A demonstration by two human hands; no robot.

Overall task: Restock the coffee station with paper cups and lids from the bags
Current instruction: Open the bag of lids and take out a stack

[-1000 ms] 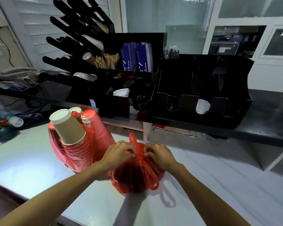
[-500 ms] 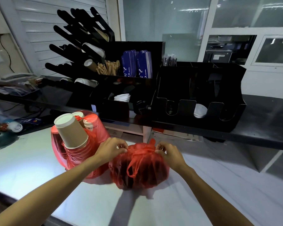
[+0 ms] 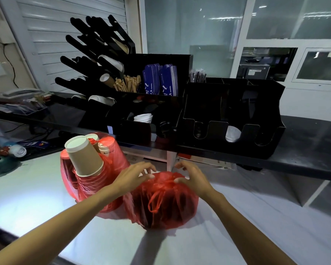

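Both hands sit on top of the tied red bag (image 3: 161,199), prob to undo its knot. Left hand (image 3: 134,175) & right hand (image 3: 191,176) are apart, fingers loose, not gripping. Cup bag (image 3: 96,169) sits at its 10 o'clock.

A single wide-angle view looks from head height, forward and down across a white counter (image 3: 36,197), close enough that both forearms enter from the near edge. It faces the far black shelf (image 3: 304,153) and the window wall (straight lines bow toward the frame's edges).
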